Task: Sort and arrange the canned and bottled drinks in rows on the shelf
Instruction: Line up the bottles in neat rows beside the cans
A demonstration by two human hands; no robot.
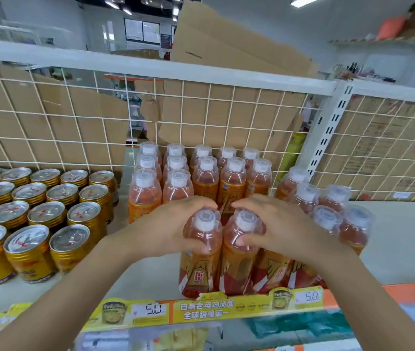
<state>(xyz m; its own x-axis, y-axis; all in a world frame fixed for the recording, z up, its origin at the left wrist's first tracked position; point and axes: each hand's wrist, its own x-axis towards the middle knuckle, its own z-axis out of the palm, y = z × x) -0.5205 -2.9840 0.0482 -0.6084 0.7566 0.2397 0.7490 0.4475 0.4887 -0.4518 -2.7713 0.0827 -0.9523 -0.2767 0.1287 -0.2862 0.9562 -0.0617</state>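
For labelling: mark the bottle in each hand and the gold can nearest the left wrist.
Left-hand bottle [198, 276]: head view, on its orange label.
Right-hand bottle [235, 272]: head view, on its label.
Gold can [69, 238]: head view, on its silver lid.

Glossy clear plastic bottles [202, 252], ribbed shiny metal cans [27, 252]

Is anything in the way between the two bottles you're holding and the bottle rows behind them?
Nothing visible does. The left hand grips the left bottle and the right hand the right bottle, just before the back rows; the hands hide most of the gap.
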